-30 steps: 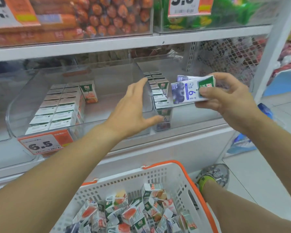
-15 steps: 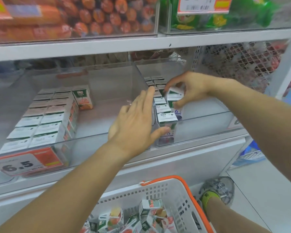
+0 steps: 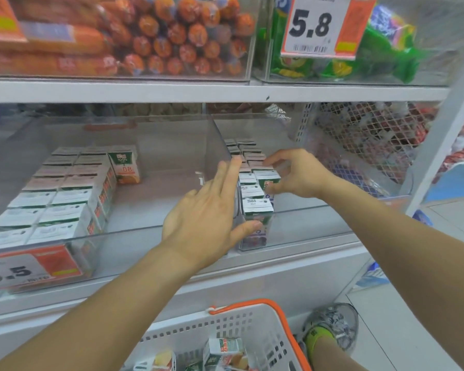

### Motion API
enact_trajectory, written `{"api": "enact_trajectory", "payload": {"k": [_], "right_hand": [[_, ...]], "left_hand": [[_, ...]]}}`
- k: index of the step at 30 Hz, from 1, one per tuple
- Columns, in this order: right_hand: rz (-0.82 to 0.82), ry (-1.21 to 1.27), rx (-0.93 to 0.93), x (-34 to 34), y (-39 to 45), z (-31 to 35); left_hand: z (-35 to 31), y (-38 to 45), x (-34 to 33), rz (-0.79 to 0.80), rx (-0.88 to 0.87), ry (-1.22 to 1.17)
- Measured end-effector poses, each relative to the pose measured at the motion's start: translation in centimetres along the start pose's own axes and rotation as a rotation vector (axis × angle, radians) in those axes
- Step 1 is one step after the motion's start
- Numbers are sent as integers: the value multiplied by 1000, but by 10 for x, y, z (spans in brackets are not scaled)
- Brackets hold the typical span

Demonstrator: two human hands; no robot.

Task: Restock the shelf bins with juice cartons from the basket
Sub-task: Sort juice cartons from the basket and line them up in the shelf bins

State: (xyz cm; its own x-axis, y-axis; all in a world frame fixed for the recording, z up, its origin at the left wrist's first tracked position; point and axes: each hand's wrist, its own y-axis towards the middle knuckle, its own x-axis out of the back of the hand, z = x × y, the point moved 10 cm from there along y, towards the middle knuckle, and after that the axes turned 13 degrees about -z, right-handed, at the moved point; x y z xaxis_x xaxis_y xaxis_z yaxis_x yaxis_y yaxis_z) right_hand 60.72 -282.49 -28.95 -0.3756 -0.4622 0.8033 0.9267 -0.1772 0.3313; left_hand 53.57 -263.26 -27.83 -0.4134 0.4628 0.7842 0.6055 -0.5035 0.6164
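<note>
- Right hand (image 3: 300, 178) pinches a blueberry juice carton (image 3: 265, 183), seemingly seating it in the right bin (image 3: 319, 228).
- Left hand (image 3: 206, 210) spread flat, holding nothing.
- Carton looks light and stiff: hold its sides.

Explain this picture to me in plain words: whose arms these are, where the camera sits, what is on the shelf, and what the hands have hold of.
There is no machine here. The camera is worn on a person's head and looks forward and down, so the two bare arms are that person's own.

The left hand has straight fingers lying against the clear divider of the right bin, gripping nothing. The right hand reaches into that bin, its fingers around a small juice carton beside a row of cartons.

The left bin holds tidy rows of cartons and bears a price tag reading 6.5. The shelf above carries orange sausages and green packets.

Below is a white basket with an orange rim, holding more cartons.
</note>
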Motion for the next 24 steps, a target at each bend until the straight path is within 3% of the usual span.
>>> {"api": "enact_trajectory", "payload": {"k": [9, 12, 14, 16, 18, 22, 24], "right_hand": [[18, 2, -82, 8, -11, 3], [-239, 9, -76, 53, -39, 17], [-445, 133, -39, 81, -78, 36], [-547, 264, -27, 90, -121, 49], [-525, 353, -49, 78, -157, 55], [-241, 413, -153, 3, -211, 41], [-39, 386, -229, -47, -237, 24]], "left_hand": [[3, -1, -5, 63, 38, -14], [9, 0, -5, 77, 93, -74], [10, -1, -6, 98, 105, -101], [11, -2, -10, 150, 122, -130], [12, -3, -6, 140, 144, -155], [-13, -37, 49, -342, 55, -365], [-15, -85, 38, -335, 146, -577]]}}
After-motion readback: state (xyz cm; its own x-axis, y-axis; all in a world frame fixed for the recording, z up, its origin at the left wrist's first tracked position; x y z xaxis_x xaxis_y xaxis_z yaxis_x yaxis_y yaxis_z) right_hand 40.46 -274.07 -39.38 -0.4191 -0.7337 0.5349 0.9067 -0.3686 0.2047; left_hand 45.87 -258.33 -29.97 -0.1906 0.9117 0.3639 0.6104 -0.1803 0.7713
